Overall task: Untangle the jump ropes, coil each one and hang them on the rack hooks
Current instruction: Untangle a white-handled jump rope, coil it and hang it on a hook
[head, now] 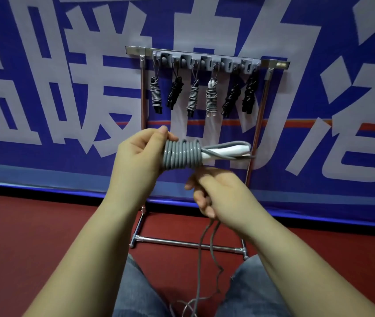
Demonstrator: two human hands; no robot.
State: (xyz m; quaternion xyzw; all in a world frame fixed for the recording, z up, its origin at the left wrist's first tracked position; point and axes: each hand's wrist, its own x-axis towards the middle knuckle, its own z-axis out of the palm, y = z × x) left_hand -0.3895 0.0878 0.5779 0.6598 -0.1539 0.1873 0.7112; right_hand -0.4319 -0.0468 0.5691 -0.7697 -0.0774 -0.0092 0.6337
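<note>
Your left hand (138,154) grips the grey coil (180,154) before the rack (204,60); your right hand (218,195) pinches its loose tail. Slacken there and the wraps could spring loose.

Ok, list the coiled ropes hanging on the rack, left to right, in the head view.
Grey rope with black handles → black rope → grey rope → grey rope with white handles → black rope → black rope.

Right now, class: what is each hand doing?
Left hand: grips the coiled grey rope bundle.
Right hand: holds the loose rope tail.
</note>
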